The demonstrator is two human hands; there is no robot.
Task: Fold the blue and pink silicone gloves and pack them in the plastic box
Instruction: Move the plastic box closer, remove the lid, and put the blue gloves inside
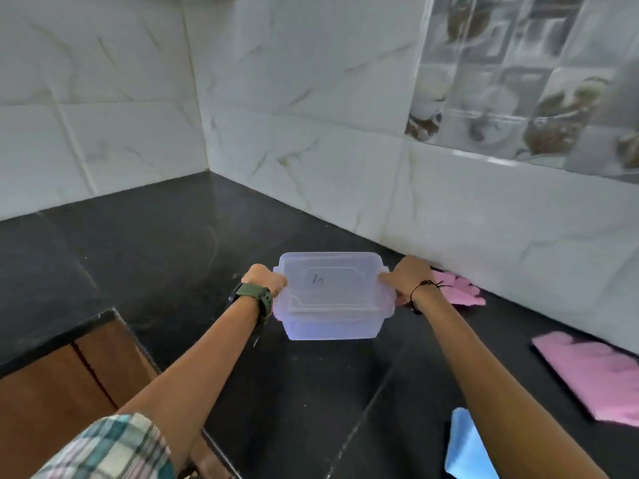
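Note:
A clear plastic box (332,316) with its lid on stands on the black counter in the middle of the view. My left hand (266,280) grips the box's left side clip. My right hand (406,276) grips the right side clip. One pink glove (460,288) lies by the wall, just behind my right hand. A second pink glove (594,378) lies flat at the right edge. A blue glove (465,447) shows at the bottom right, partly hidden by my right forearm.
The black counter (173,257) runs into a corner of white marble-pattern wall tiles (311,133). A step in the counter edge over a brown wooden cabinet (62,375) sits at the lower left. A green watch is on my left wrist.

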